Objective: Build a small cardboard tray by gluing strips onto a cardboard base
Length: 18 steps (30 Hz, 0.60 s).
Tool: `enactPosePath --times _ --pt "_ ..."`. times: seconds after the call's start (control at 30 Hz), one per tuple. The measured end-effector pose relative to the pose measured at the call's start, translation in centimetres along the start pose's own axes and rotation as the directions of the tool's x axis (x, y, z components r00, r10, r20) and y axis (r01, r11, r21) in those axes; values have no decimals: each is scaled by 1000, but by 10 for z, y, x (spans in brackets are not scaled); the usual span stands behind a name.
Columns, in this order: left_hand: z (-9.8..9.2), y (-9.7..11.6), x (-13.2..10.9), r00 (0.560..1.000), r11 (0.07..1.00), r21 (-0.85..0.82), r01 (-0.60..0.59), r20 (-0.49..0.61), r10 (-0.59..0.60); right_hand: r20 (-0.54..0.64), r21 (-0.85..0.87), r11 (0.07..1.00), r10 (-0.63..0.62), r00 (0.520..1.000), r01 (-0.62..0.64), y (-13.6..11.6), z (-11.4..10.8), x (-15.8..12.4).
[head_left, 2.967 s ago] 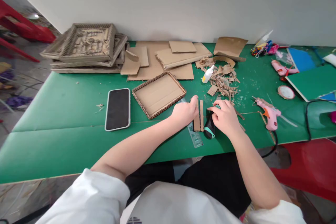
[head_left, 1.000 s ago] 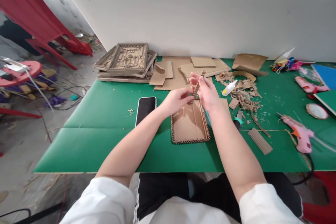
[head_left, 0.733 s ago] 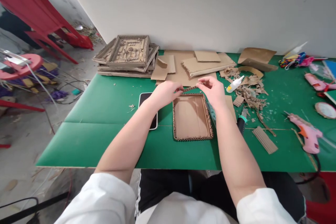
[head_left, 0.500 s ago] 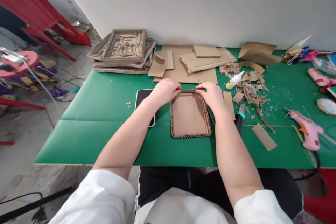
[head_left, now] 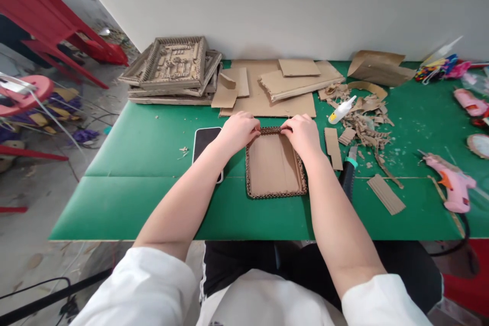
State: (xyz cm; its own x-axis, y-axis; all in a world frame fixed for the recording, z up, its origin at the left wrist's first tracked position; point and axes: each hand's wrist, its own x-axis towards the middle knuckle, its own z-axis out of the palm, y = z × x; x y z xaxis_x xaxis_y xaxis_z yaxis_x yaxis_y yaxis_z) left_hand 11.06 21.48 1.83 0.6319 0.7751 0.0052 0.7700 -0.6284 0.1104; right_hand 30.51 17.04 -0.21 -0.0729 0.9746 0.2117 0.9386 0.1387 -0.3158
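A shallow cardboard tray point(head_left: 272, 165) with a raised corrugated rim lies flat on the green table in front of me. My left hand point(head_left: 240, 132) pinches the rim at its far left corner. At the far right corner, my right hand point(head_left: 302, 135) grips the same rim between thumb and fingers. A phone point(head_left: 204, 141) with a dark screen and white edge lies beside the tray, partly covered by my left forearm. Right of my right forearm rests a utility knife point(head_left: 348, 170) with a black and teal handle.
Finished-looking cardboard frames point(head_left: 175, 63) are stacked at the back left. Cardboard sheets point(head_left: 252, 104) lie behind the tray. Scraps point(head_left: 369, 122), a white glue bottle point(head_left: 343, 110), a corrugated strip piece point(head_left: 385, 194) and a pink glue gun point(head_left: 453, 181) occupy the right side of the green table point(head_left: 126, 204).
Both hands keep their hold at the tray's far corners, with only slight finger shifts. The whole view has moved a little, and more of the knife shows now.
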Motion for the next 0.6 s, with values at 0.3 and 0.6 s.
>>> enactPosePath --times 0.3,0.6 --pt "1 -3 -2 1000 997 -70 31 -3 -31 -34 -5 1000 24 999 -24 0 5 0" --pt "5 -6 1 998 996 -61 62 7 -62 -33 11 999 31 999 -30 2 6 -1"
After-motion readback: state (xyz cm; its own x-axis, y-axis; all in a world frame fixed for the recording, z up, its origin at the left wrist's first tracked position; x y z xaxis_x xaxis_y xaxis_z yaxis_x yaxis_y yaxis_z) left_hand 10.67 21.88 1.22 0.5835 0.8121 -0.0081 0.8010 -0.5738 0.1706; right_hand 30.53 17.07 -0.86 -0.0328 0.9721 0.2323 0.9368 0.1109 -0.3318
